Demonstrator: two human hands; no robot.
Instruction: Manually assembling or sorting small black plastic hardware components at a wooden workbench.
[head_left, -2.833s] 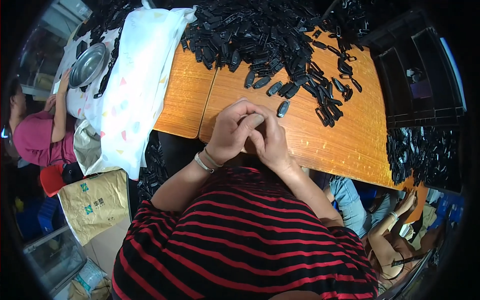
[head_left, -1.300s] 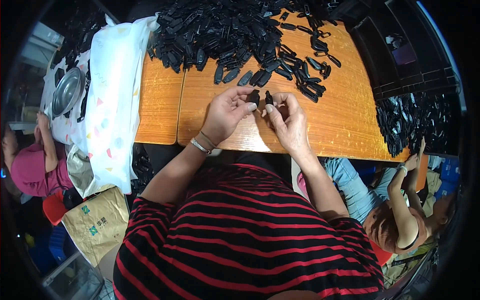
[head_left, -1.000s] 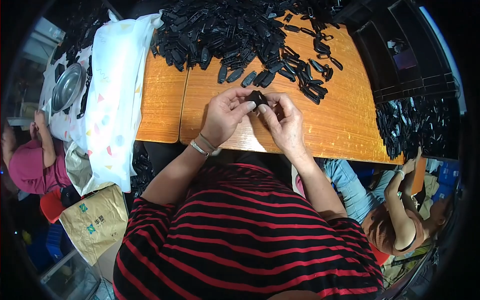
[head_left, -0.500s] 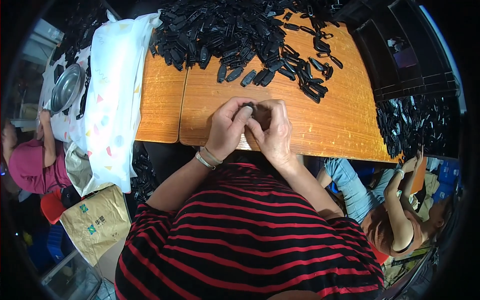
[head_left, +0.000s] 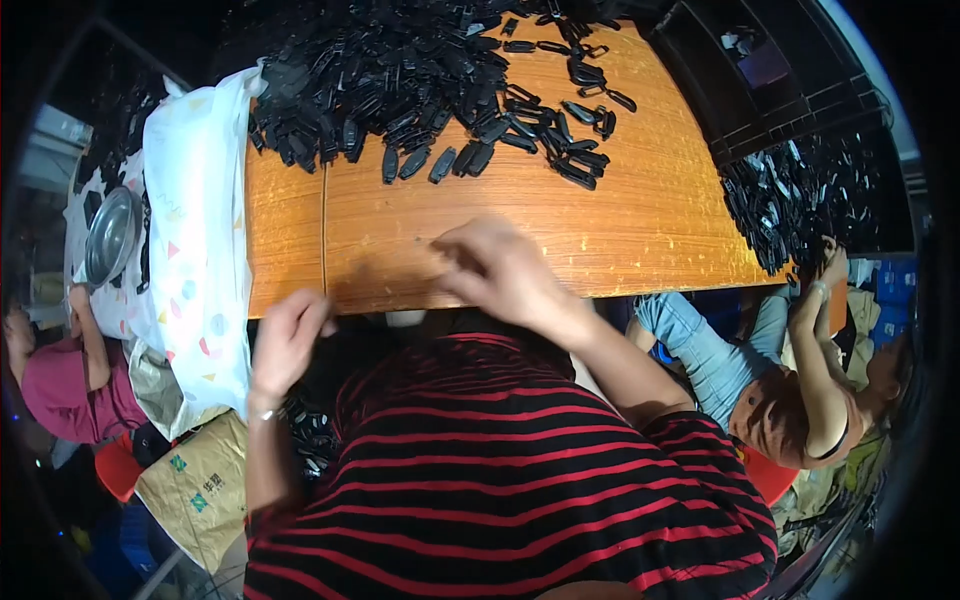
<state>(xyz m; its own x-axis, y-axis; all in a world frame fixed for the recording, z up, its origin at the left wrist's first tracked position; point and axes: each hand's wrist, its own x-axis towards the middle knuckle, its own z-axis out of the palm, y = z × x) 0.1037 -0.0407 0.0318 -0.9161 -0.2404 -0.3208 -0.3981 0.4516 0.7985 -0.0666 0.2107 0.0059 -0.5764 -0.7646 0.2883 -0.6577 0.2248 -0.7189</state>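
At the near edge of the wooden table [head_left: 640, 230] the two hands, which half a second ago were pressed together over one small black piece, have come apart: the left hand [head_left: 288, 338] has dropped off the table's front edge and now hangs beside the striped shirt [head_left: 500, 470], above a heap of dark pieces [head_left: 310, 440] lying low by the person's left side, while the right hand [head_left: 500, 268] stays on the tabletop. That parting reads as one piece being finished with and let go of on the left (a judgement only, since nothing shows leaving the fingers). The left hand is loosely curled, fingers bent inward, and whether anything sits inside it cannot be told. The right hand is blurred, palm down with fingers half folded toward the wood; it may cover a piece, but none shows. The big pile of black plastic parts [head_left: 400, 70] lies well beyond, at the far side of the table, its nearest stragglers apart from the right hand. A white patterned cloth [head_left: 195, 230] drapes the table's left end.
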